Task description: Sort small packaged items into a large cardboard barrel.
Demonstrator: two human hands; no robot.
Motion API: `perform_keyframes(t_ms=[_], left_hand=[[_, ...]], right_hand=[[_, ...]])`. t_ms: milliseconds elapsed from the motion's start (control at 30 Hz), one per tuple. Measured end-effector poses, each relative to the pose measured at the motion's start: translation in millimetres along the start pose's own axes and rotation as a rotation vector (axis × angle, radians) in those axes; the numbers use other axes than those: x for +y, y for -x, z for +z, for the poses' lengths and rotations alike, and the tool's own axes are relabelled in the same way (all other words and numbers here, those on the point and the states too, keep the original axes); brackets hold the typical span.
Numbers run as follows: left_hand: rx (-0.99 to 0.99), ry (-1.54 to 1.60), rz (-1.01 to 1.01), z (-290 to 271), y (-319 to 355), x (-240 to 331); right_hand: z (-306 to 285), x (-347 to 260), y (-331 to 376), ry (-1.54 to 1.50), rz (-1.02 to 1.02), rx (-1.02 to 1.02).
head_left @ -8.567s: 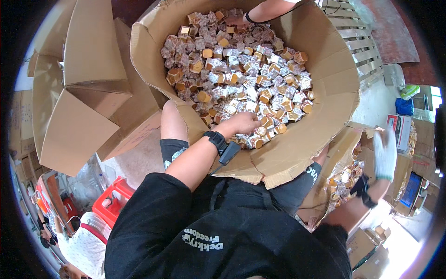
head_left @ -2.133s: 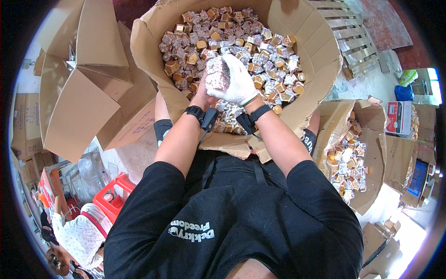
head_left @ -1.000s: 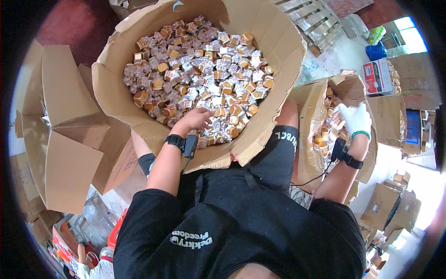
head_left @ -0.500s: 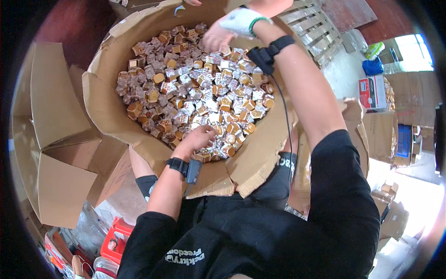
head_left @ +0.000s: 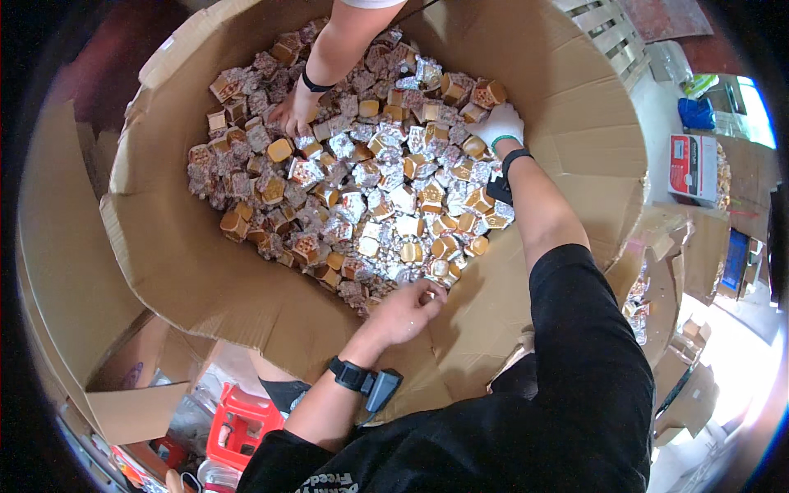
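Observation:
A large cardboard carton [head_left: 567, 140] holds a heap of small gold-and-silver blocky pieces [head_left: 394, 197], many with a crinkled foil look. At the heap's near edge, my left hand [head_left: 404, 314] is bare, its fingers curled and thumb bent inward; whatever lies within them is hidden. On the right side, my right hand [head_left: 499, 127], in a white glove with a green cuff, reaches down against pieces by the carton wall. Its fingertips are hidden. Another person's hand [head_left: 297, 111], with a dark wristband, touches the heap at the far left.
Open carton flaps [head_left: 136, 411] are at the lower left, beside a red plastic stool [head_left: 238, 423]. Toward the right rim are a red-and-white box [head_left: 693, 168], a blue bundle [head_left: 697, 113] and a wooden pallet [head_left: 604, 33]. Dark straps and small devices sit on both my wrists.
My right hand has come down from above the far side to the heap's right edge. My left hand has drawn back toward the near wall. The other person's hand has reached in.

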State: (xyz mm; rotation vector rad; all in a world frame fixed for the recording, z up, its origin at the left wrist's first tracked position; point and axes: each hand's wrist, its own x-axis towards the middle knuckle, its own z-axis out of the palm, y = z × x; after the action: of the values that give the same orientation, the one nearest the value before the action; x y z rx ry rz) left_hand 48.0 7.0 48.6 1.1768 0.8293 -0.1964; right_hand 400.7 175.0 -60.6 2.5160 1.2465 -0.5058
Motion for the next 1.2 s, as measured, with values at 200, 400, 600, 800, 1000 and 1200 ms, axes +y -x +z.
perform_keyframes(t_ms=[200,400,600,800,1000,1200], left_hand=[[0.045,0.054,0.029,3,-1,5],[0.046,0.026,-0.026,2,-1,0],[0.070,0.057,0.007,1,1,-9],[0.042,0.069,-0.006,3,-1,-10],[0.036,0.026,0.051,4,-7,-12],[0.052,0.083,0.040,5,-13,-9]], right_hand=[[12,-5,-18,-0.029,0.077,0.007],[3,-14,-6,-0.039,0.057,-0.050],[6,-25,7,-0.227,0.091,0.023],[24,-5,-12,-0.371,-0.011,0.119],[-6,-21,6,-0.067,0.096,0.026],[26,-5,3,-0.367,-0.126,0.236]])
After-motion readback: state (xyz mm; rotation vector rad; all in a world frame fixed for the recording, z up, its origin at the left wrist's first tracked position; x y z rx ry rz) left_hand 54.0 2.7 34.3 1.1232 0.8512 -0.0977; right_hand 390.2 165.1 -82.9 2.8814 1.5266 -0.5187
